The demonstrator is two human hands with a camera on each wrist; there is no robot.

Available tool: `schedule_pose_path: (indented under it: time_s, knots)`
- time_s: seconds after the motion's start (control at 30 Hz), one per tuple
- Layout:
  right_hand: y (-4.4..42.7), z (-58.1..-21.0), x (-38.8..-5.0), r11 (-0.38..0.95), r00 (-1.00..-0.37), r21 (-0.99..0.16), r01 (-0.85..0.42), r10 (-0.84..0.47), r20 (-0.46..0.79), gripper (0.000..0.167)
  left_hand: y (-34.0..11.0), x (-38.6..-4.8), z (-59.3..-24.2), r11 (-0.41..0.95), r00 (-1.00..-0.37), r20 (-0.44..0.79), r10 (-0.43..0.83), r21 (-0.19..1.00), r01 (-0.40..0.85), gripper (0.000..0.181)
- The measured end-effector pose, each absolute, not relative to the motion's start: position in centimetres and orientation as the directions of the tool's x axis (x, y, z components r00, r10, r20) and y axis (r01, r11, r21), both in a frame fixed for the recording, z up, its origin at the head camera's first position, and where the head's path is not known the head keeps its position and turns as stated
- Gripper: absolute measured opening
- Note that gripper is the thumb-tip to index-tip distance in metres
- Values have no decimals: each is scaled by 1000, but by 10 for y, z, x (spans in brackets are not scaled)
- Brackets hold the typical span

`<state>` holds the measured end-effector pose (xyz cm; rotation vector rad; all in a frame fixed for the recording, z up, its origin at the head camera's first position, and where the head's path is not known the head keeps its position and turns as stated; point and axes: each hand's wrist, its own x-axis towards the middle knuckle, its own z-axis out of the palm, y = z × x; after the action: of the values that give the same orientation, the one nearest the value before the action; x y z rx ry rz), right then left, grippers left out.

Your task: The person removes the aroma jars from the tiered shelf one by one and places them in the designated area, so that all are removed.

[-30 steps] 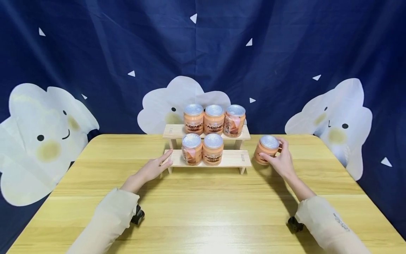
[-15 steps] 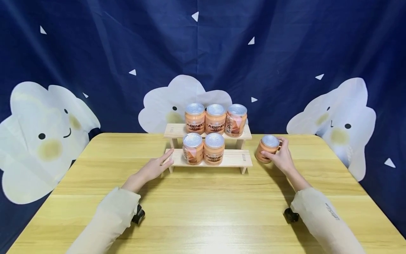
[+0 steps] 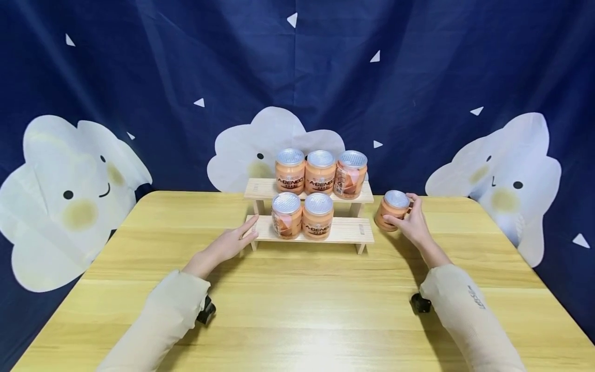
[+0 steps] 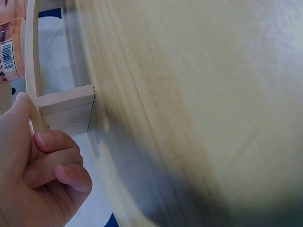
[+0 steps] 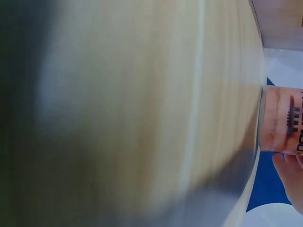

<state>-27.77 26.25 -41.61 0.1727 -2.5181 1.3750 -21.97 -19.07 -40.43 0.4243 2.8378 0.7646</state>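
My right hand (image 3: 412, 223) grips an orange jar (image 3: 392, 209) with a silver lid, upright just right of the wooden stand. Whether this jar touches the table I cannot tell. In the right wrist view the jar (image 5: 282, 120) shows side-on, fingers (image 5: 289, 177) at its side. At the stand's left end, my left hand (image 3: 225, 244) holds the edge of the lower shelf (image 3: 350, 230). The left wrist view shows the thumb against the board and the other fingers curled by its leg (image 4: 68, 106). Two matching jars (image 3: 318, 219) occupy the lower shelf.
On the upper shelf (image 3: 260, 188) three more jars (image 3: 321, 173) stand in a row. Bare board lies right of the lower jars. Behind the wooden table (image 3: 297, 299) hangs a dark blue curtain (image 3: 223, 57) with white clouds.
The right hand has moved the jar slightly away from me and closer to the stand. My left hand keeps its place at the shelf end. The head view has shifted a little.
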Motion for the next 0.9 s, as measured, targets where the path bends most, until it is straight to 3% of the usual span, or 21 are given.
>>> schedule_pose_path:
  time_s: [0.27, 0.57, 0.77, 0.9]
  knots:
    - [268, -398, -266, 470, -937, -834, -289, 40, 347, 91, -190, -221, -402, 830, -942, -114, 315, 515, 215, 60]
    - [237, -348, -233, 429, -892, -841, -330, 149, 426, 76, -191, -220, -402, 833, -945, -116, 306, 513, 207, 61]
    - [213, -359, -228, 361, -870, -820, -445, 43, 491, 71, -191, -219, -401, 832, -946, -108, 306, 514, 211, 60]
    - [195, -375, -227, 314, -884, -831, -460, -69, 463, 72, -190, -220, -401, 832, -945, -109, 308, 513, 212, 60]
